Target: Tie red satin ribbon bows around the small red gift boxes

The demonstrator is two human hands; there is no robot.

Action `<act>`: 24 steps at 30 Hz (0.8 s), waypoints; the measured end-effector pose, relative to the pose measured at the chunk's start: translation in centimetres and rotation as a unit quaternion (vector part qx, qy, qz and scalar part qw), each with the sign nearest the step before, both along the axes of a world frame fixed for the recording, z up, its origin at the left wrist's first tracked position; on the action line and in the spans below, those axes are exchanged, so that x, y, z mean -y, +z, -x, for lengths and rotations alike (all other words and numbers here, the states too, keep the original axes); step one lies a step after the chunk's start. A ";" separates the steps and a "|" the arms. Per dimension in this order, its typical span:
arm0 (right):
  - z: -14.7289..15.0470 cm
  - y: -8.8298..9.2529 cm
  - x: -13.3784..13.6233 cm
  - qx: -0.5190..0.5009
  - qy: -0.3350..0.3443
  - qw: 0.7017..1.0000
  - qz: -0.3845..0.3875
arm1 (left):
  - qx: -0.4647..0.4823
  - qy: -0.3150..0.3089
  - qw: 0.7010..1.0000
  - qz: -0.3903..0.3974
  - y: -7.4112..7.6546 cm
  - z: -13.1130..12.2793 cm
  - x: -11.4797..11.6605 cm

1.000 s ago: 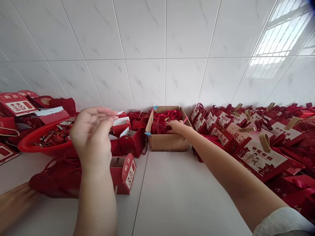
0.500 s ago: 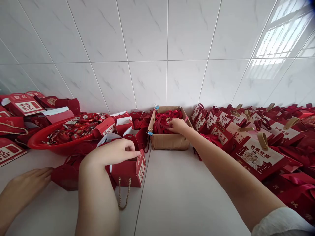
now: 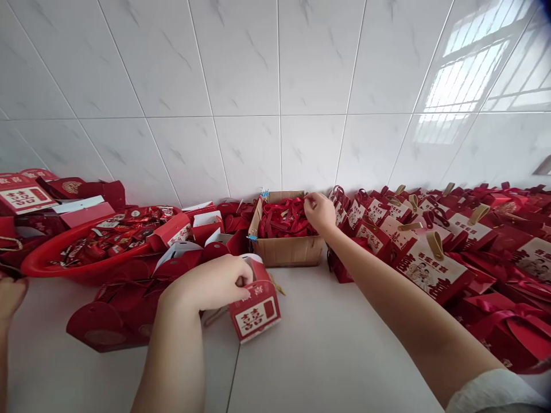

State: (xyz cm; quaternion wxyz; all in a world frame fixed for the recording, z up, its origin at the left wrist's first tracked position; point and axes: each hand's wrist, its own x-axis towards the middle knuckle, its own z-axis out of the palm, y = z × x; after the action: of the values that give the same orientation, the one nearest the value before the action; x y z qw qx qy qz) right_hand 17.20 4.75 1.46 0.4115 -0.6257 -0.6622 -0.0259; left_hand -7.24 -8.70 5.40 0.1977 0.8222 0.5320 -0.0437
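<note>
My left hand (image 3: 215,282) is closed on the top of a small red gift box (image 3: 257,308) with a white double-happiness label, which is tilted on the white surface. My right arm stretches out to a cardboard box (image 3: 286,250) full of red ribbons (image 3: 279,219). My right hand (image 3: 321,211) sits at that box's right rim, fingers pinched on a red ribbon. Open red boxes lie just left of my left hand.
A red basin (image 3: 51,265) of wrapped sweets stands at the left, with flat and folded red boxes around it. Several finished gift boxes with gold handles (image 3: 430,261) crowd the right side. Another person's hand (image 3: 11,295) shows at the far left edge. A tiled wall rises behind.
My left hand came down from the air, gripped the small red box and drew it rightward, tilting it. My right hand rose from the ribbon pile to the box's right rim. The other person's hand pulled back left.
</note>
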 end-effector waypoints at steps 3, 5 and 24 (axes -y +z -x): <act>-2.6 1.0 -0.4 -0.038 -0.029 0.998 0.040 | 0.020 -0.087 0.996 0.002 -0.1 -2.3 0.9; -4.4 1.6 -0.8 -0.051 -0.039 0.994 0.090 | 0.038 -0.152 0.988 -0.007 -0.3 -4.2 1.4; -4.6 -2.8 -2.2 -0.083 0.110 0.973 0.183 | 0.098 -0.304 0.940 -0.120 -3.1 -10.5 2.3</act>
State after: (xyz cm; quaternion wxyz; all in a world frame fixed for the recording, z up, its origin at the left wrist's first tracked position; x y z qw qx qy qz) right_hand 21.82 6.93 -1.34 0.3442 -0.6140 -0.6836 0.1930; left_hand 3.26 -11.05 2.33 0.1259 0.9625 0.2366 0.0429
